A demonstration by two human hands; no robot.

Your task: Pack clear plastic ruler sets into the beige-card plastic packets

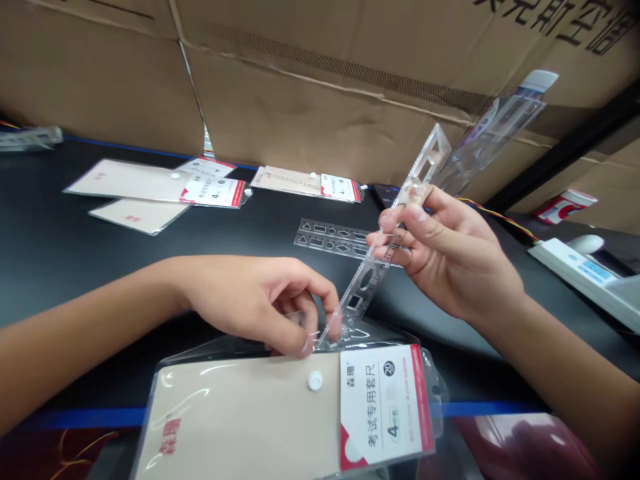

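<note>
My right hand point(450, 250) pinches a clear plastic stencil ruler point(425, 163) and holds it slanted, its lower end down at the mouth of a clear pouch point(300, 413). The pouch lies at the near table edge and contains a beige card and a red-and-white label. My left hand point(265, 303) rests on the pouch's top edge, fingers curled and pinching the plastic flap beside the ruler's lower tip. Another clear stencil ruler point(330, 239) lies flat on the black table point(60, 247) behind my hands.
Several packed pouches point(155, 190) and one more pouch point(310, 182) lie at the back near a wall of cardboard boxes point(310, 80). A clear empty sleeve point(500, 127) leans against the boxes at right. A white device point(590, 270) sits far right.
</note>
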